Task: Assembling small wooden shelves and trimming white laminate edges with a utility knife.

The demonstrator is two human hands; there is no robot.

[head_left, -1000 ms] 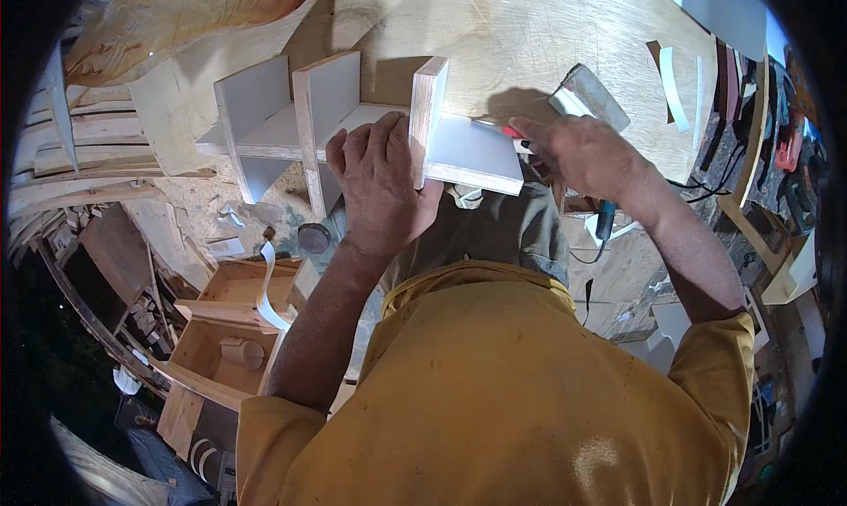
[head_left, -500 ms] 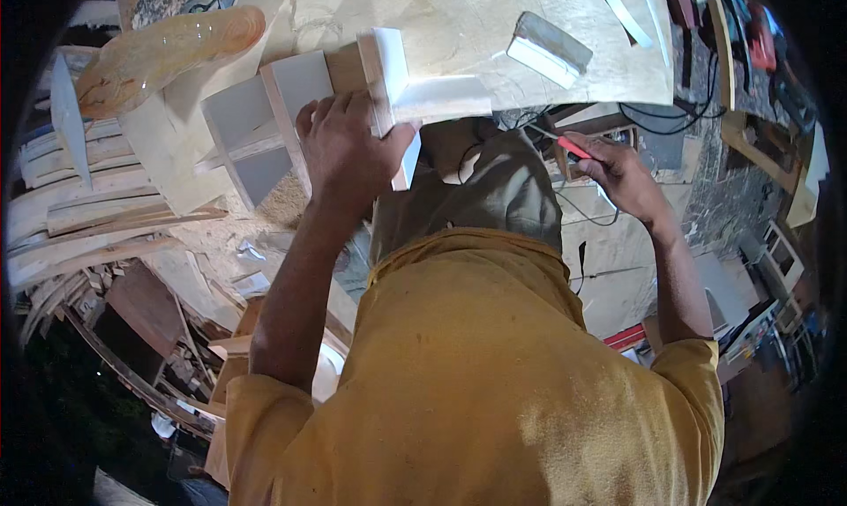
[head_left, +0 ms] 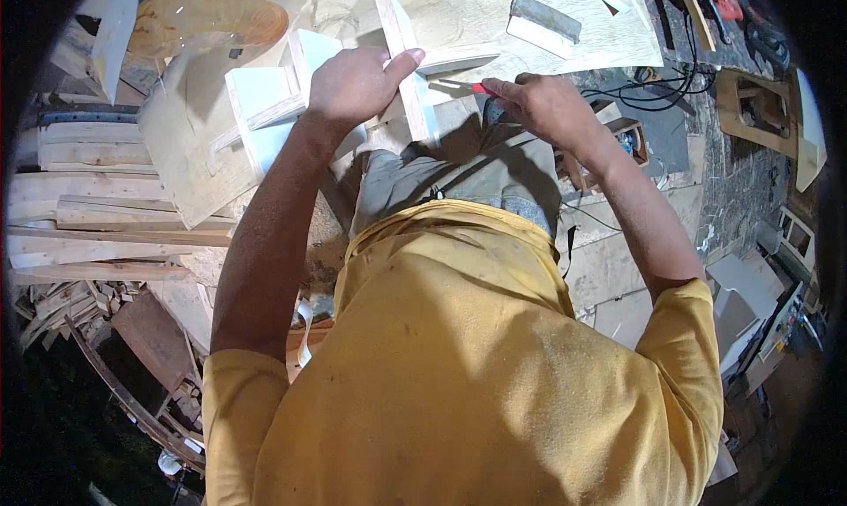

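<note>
A white-faced wooden assembly of crossed boards (head_left: 408, 74) stands on the bench in front of me. My left hand (head_left: 348, 89) is closed on it, the thumb over the edge of its right-hand upright and the other fingers hidden behind the boards. My right hand (head_left: 549, 109) grips a screwdriver with a red handle (head_left: 482, 89). Its thin metal shaft points left, close to the right-hand upright; whether the tip touches wood I cannot tell. Further left, the assembly's other white panels (head_left: 263, 96) are joined by a narrow crosspiece.
A pale plywood sheet (head_left: 609, 43) covers the bench. On it lie a grey-and-white block (head_left: 543, 28) and, at far left, a glossy amber elongated object (head_left: 207, 22). Wood strips (head_left: 106, 197) are stacked at left. Black cables (head_left: 657, 96) and a small wooden box (head_left: 628, 140) are at right.
My right hand has brought the screwdriver left and forward to the assembly. The assembly has turned and shifted slightly forward under my left hand, whose thumb now lies over the upright's edge.
</note>
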